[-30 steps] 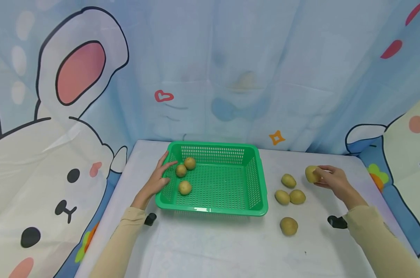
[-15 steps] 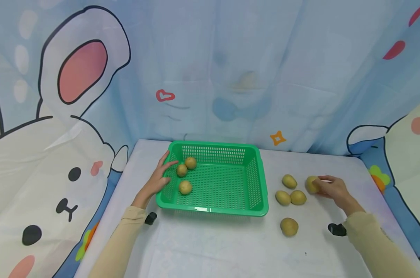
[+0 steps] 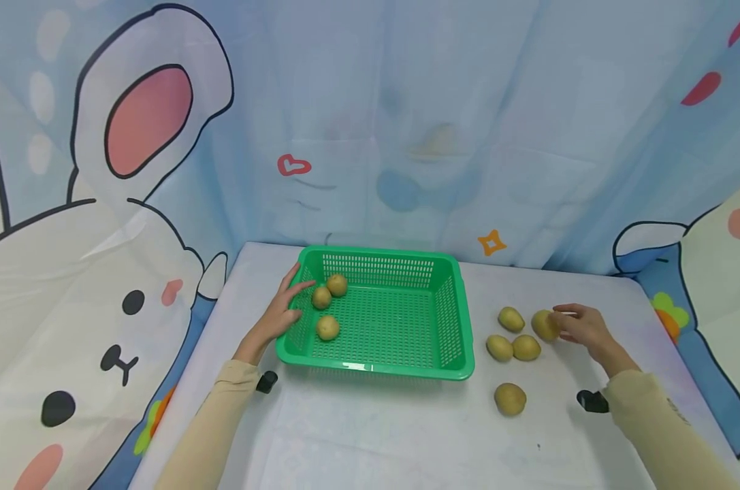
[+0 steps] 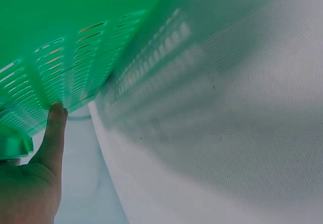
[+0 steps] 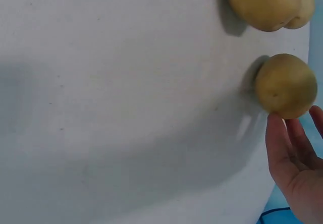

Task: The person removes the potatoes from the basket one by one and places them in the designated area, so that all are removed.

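Observation:
My right hand [image 3: 583,328], at the right of the table, touches a potato [image 3: 545,325] with its fingertips. In the right wrist view the thumb and fingers [image 5: 277,133] reach the edge of this potato [image 5: 286,86], which sits on the white cloth. Just left of it lie three more potatoes, one [image 3: 526,348] close by. Over at the left, my left hand [image 3: 276,316] rests on the side rim of a green plastic basket [image 3: 376,369], fingers spread. Three potatoes, one of them [image 3: 328,328] nearest the front, lie in the basket's left part.
A single potato [image 3: 510,399] lies nearer the front, right of the basket. The white table [image 3: 406,435] ends at a printed blue curtain [image 3: 345,102] behind. Dark wrist devices [image 3: 592,401] hang below both sleeves.
My right hand has brought its potato slightly down and left, nearer the other potatoes, and its fingers now lie at the potato's right edge. The left hand and basket keep their places.

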A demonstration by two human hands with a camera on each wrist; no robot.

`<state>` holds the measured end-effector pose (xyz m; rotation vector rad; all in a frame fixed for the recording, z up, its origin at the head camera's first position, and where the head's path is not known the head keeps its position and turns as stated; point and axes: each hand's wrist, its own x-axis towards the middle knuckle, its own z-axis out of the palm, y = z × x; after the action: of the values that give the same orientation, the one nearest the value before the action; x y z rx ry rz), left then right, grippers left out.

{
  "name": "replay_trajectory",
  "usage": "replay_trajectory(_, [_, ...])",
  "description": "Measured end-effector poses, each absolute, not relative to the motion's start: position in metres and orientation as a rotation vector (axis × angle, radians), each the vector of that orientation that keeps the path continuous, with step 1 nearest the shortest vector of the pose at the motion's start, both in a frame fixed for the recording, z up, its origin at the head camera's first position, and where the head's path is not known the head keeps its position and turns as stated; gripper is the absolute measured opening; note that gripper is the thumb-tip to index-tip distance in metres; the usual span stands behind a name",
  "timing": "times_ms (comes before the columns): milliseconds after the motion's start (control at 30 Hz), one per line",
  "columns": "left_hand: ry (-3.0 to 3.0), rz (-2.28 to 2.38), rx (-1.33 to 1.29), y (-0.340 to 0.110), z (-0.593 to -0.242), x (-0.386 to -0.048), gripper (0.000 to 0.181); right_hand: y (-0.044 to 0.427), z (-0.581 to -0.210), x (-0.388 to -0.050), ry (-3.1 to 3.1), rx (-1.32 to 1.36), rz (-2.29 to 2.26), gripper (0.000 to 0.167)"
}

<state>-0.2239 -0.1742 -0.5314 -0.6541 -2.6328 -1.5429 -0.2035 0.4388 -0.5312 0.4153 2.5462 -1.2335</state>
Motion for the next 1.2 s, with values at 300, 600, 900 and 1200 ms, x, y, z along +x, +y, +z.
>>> replay_trajectory(300, [-2.641,-1.549,-0.672,-0.179,-0.530,-0.227,0.070,0.407,-0.509,-0.218,2.717,0.267,-1.194,0.064])
replay_trajectory(600, [-2.629,-1.560,-0.677,-0.179,-0.526,-0.223,0.069,0.345,-0.485,-0.233,2.649,-0.030,-1.250,0.054])
replay_trajectory(900, [-2.633,-1.561,-0.669,-0.180,-0.533,-0.225,0.071,0.271,-0.465,-0.249,2.701,-0.327,-1.269,0.044])
replay_trajectory(1200, [-2.592,-1.566,-0.686,-0.178,-0.532,-0.224,0.070,0.245,-0.461,-0.258,2.847,-0.336,-1.219,0.039])
